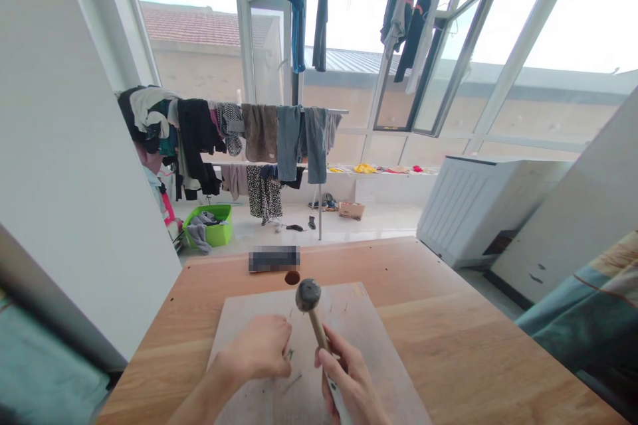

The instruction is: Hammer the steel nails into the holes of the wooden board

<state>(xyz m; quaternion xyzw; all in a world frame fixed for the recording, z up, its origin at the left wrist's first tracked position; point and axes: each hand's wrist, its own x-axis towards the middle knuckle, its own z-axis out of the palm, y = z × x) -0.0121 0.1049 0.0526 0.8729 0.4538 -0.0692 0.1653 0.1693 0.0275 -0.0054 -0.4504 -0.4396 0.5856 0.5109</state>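
Observation:
My right hand point(349, 372) is wrapped round the pale handle of a hammer point(308, 295), whose rounded dark head points up and away from me. My left hand point(262, 345) is closed, with its fingers curled low over a light board point(379, 352). A tiny greenish-dark piece point(290, 354) shows at its fingertips; I cannot make out what it is or whether it is pinched. Just in front of that hand a thin dark nail-like piece point(293, 382) lies on the board. Several thin slivers like nails stand near the board's far edge.
The board rests on a wooden table point(473, 339). Beyond it lie a dark, blurred-out rectangular object point(274, 258) and a round dark spot point(292, 277). A laundry rack with clothes point(292, 146), a green basket point(216, 229) and a white ribbed cabinet point(463, 206) stand behind.

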